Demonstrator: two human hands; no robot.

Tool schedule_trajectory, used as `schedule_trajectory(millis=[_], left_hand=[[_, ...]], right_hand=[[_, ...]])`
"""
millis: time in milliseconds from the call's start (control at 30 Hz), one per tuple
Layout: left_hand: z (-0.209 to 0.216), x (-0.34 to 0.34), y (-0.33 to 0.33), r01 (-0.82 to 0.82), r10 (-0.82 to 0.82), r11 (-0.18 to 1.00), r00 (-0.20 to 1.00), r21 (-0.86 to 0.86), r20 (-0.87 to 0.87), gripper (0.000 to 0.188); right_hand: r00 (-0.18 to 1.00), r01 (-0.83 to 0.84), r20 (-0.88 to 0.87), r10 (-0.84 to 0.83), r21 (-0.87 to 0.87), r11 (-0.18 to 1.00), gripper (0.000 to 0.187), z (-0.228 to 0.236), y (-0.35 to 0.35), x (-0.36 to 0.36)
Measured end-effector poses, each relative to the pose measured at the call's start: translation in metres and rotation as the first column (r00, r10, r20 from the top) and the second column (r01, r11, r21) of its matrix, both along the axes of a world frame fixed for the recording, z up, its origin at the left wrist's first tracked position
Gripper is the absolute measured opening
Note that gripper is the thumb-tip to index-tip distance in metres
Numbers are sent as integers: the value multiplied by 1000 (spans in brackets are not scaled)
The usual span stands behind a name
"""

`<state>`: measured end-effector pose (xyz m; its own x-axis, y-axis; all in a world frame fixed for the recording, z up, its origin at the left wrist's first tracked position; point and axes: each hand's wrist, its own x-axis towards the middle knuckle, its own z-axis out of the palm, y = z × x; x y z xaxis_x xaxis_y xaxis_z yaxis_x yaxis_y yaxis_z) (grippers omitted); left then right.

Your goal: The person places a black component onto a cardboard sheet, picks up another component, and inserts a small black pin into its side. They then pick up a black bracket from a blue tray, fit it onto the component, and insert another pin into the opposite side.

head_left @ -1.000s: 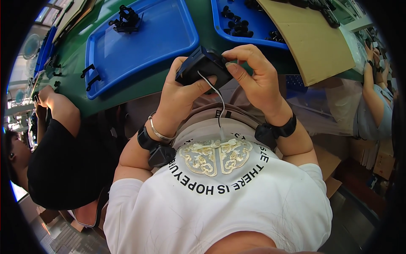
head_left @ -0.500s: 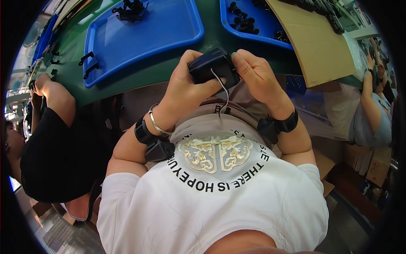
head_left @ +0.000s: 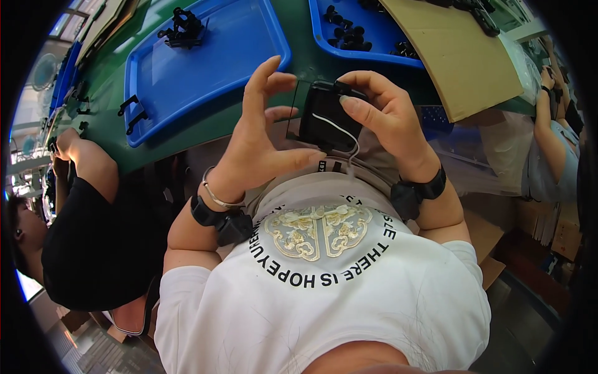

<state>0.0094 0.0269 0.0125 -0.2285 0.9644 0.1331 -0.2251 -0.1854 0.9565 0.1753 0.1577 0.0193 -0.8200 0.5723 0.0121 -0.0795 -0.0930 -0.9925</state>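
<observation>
My right hand (head_left: 393, 118) grips a flat black box-shaped device (head_left: 325, 115), fingers behind its upper right edge and thumb on its face. From that face a thin white cable (head_left: 339, 129) loops down toward my waist. Along the device's left side shows a thin dark outline, perhaps a clear panel; I cannot make out what it is. My left hand (head_left: 256, 140) is open beside the device, fingers spread upward. Its thumb reaches toward the device's lower left corner; whether it touches is unclear.
Ahead on the green table, a blue tray (head_left: 215, 106) holds a black bracket assembly (head_left: 184, 28) and a black clip (head_left: 132, 113) at its rim. Another blue tray (head_left: 321, 38) has several small black parts. A cardboard sheet (head_left: 458, 68) lies right. A co-worker in black (head_left: 93, 243) sits left.
My left hand has let go of the device and opened its fingers. The device has turned and shifted slightly right, now in my right hand, with its cable face more in view.
</observation>
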Motion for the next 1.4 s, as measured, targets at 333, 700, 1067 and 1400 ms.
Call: schedule_trajectory(millis=[333, 700, 1067, 1400], left_hand=[[12, -1, -4, 106, 104, 975, 554, 194, -826, 77], [0, 0, -5, 102, 277, 901, 610, 421, -742, 76], [0, -6, -2, 107, 302, 897, 559, 428, -772, 72], [-3, 0, 0, 132, 290, 905, 506, 405, -812, 57]], right_hand=[[984, -161, 39, 171, -187, 969, 31, 5, -5, 2], [972, -225, -95, 215, -114, 968, 36, -5, -6, -3], [975, -198, -22, 219, 352, 915, 21, 6, 12, -9], [956, -287, 198, 218, 454, 844, 10, 19, 10, -10]])
